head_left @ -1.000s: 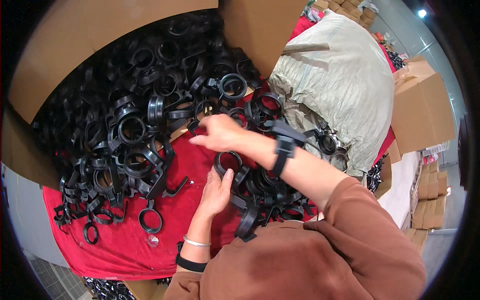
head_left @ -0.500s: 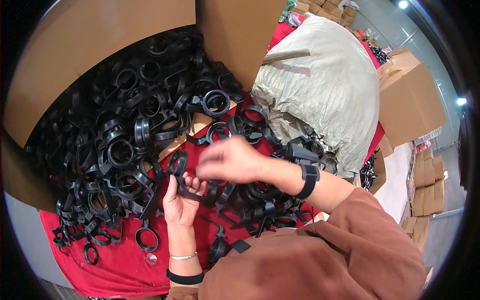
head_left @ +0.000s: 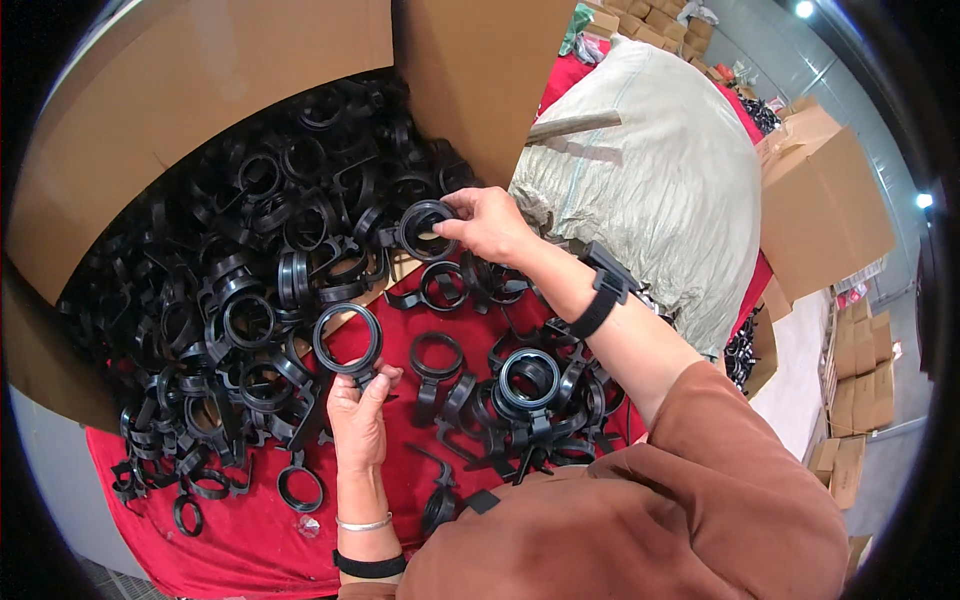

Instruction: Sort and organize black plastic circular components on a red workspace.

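My left hand (head_left: 360, 420) pinches the stem of a black plastic ring with a handle (head_left: 318, 338), its round opening turned up toward me. Farther away and to the right, my right hand (head_left: 487, 226) has its thumb and fingers closed on the rim of another black ring (head_left: 404, 232) at the edge of the heap. Just below that one lies a similar ring (head_left: 443, 306) on the red cloth. Between my arms are more loose rings, among them a shiny one (head_left: 503, 380) lying on a small pile.
A large heap of black rings (head_left: 190, 325) spills from an open cardboard box (head_left: 220, 100) onto the red cloth (head_left: 235, 545). A stuffed whitish woven sack (head_left: 660, 170) stands at the right, with a cardboard carton (head_left: 825, 205) beyond it.
My right hand has moved away from my left, up to a ring at the heap's edge, and grips it. The ring in my left hand has turned to face up. A shiny ring now lies on the near pile.
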Available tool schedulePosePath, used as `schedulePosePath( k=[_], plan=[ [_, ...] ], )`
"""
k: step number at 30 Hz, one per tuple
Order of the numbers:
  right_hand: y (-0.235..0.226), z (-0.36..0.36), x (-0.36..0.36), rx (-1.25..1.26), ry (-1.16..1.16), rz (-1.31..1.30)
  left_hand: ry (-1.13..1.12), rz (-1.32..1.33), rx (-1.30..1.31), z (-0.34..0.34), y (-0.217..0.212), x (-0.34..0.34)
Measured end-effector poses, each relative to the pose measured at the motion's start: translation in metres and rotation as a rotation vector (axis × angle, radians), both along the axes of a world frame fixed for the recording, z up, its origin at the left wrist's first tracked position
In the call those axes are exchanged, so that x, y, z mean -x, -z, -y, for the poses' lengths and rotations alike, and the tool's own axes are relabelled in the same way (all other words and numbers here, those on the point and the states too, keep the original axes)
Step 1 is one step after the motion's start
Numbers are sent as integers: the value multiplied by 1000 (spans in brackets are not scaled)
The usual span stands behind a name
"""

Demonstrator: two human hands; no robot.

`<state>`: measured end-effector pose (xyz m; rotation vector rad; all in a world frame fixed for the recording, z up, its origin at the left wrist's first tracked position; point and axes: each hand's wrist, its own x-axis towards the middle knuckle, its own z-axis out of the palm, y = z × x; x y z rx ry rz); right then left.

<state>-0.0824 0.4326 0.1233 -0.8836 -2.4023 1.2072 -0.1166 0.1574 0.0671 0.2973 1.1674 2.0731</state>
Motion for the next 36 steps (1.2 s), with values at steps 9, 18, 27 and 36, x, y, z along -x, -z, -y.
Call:
schedulePosePath(
  k=[9,18,27,36],
  plan=[
    [-51,25,-45,400,-253,73,-68,-149,194,0,-9,-6],
    [-23,35,-51,-45,-620,305,209,-469,498,1,23,-18],
    [60,53,-18,-695,-656,622,74,-746,747,5,30,-27],
    [-49,67,-59,-223,-798,83,-132,-1517,787,-11,-45,-35]
  ],
)
